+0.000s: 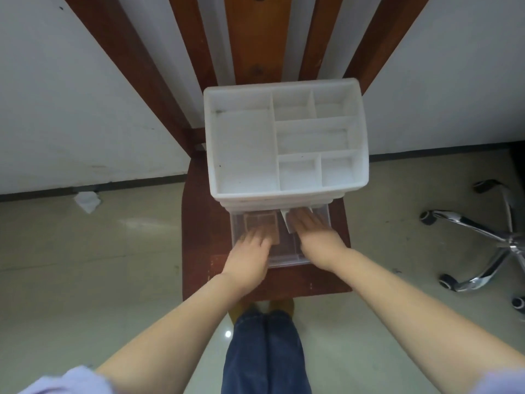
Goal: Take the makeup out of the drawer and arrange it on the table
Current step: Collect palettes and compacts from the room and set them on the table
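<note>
A dark red wooden chair (pixel 199 251) stands against a white wall (pixel 71 95), its slatted back rising to the top of the view and its seat carrying everything else. On the seat sits a white plastic organizer (pixel 360 155) whose open top is split into several compartments, one large on the left and smaller ones on the right. From its base a clear plastic drawer (pixel 287 261) is pulled out toward the person, over the front part of the seat. Both bare forearms reach down into it. The left hand (pixel 250 257) lies over the drawer's left half with its fingers bent down onto a flat brown makeup case (pixel 260 221); motion blur hides whether it truly grips the case. The right hand (pixel 312 231) lies in the right half with fingers stretched forward and flat, released, just beside a small white makeup box (pixel 287 221) at its fingertips. To the right, the chrome wheeled base of an office chair (pixel 494 245) stands on the pale tiled floor (pixel 85 265), and a crumpled white tissue (pixel 88 201) lies by the wall on the left.
</note>
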